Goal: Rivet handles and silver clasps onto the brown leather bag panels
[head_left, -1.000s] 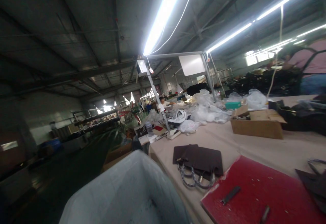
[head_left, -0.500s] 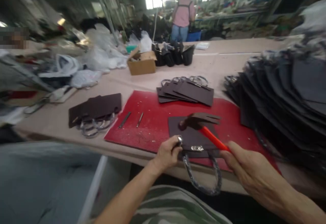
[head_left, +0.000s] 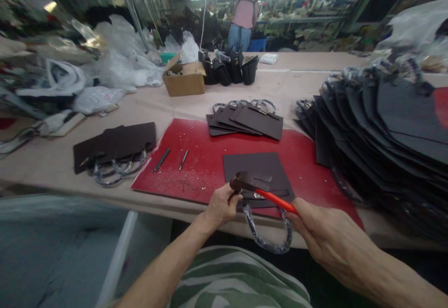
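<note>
In my right hand (head_left: 315, 224) is a claw hammer (head_left: 276, 199) with an orange-red handle, held with the fingers wrapped round its lower end. Its dark head is right over my left hand (head_left: 223, 204), whose fingers pinch a short metal punch, now mostly hidden by the hammer head. Under both lies a dark brown bag panel (head_left: 257, 165) with a small metal fitting (head_left: 259, 195) near its front edge. A plastic-wrapped handle (head_left: 269, 246) loops from that edge over the table's front. The panel rests on a red mat (head_left: 203, 158).
Two slim metal tools (head_left: 184, 159) lie on the mat's left. Brown panels with wrapped handles are piled behind (head_left: 259, 121) and at left (head_left: 119, 140). A tall stack of dark panels (head_left: 378, 126) fills the right. A cardboard box (head_left: 185, 84) stands farther back; a person (head_left: 244, 16) is beyond.
The hammer has come down from above the panel onto the punch held in my left hand. The whole view has shifted slightly, with things appearing farther left and higher.
</note>
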### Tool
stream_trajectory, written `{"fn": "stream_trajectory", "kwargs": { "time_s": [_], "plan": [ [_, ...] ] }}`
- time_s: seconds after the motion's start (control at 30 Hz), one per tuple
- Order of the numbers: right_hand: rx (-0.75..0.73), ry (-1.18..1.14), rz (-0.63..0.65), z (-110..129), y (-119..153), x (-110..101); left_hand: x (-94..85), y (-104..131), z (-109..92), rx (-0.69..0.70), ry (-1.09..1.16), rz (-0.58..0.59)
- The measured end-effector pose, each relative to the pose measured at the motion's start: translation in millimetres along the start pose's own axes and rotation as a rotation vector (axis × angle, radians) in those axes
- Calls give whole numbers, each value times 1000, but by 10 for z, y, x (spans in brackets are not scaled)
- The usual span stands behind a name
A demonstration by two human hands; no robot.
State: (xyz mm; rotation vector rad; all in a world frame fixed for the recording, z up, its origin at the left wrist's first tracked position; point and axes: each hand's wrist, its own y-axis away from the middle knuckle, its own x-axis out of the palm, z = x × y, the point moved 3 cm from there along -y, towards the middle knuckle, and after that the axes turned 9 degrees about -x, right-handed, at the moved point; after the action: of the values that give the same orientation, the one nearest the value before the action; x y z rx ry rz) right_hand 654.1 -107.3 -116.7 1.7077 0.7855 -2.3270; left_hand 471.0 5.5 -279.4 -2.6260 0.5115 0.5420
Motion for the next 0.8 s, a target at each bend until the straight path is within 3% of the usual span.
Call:
{"fn": "stream_trajectory", "kwargs": {
  "time_s": [0.07,0.17,0.23,0.3,0.37,0.47,0.63,0.7,0.8],
  "plan": [
    [-7,12,-14,3,1,1,-1,2,4,14,5,3],
    [39,-19,-225,28,1,-85,-7,-3,-16,40,24,5],
    [54,-18,-167,38,13,-82,-9,-7,-28,34,13,4],
    [100,-47,-2,5,44,-48,-8,-7,-29,23,-5,10],
    [240,-158,74,-97,99,-32,-8,0,-11,18,-7,16],
    [500,-392,29,-361,226,44,-11,14,33,29,9,20],
    [1001,-708,-42,-973,653,497,-19,15,53,37,14,36],
    [1110,-666,-57,-1162,825,631,-33,13,37,52,3,35],
    [1048,-189,62,-1257,933,649,-60,35,13,94,-30,33]
  ]
}}
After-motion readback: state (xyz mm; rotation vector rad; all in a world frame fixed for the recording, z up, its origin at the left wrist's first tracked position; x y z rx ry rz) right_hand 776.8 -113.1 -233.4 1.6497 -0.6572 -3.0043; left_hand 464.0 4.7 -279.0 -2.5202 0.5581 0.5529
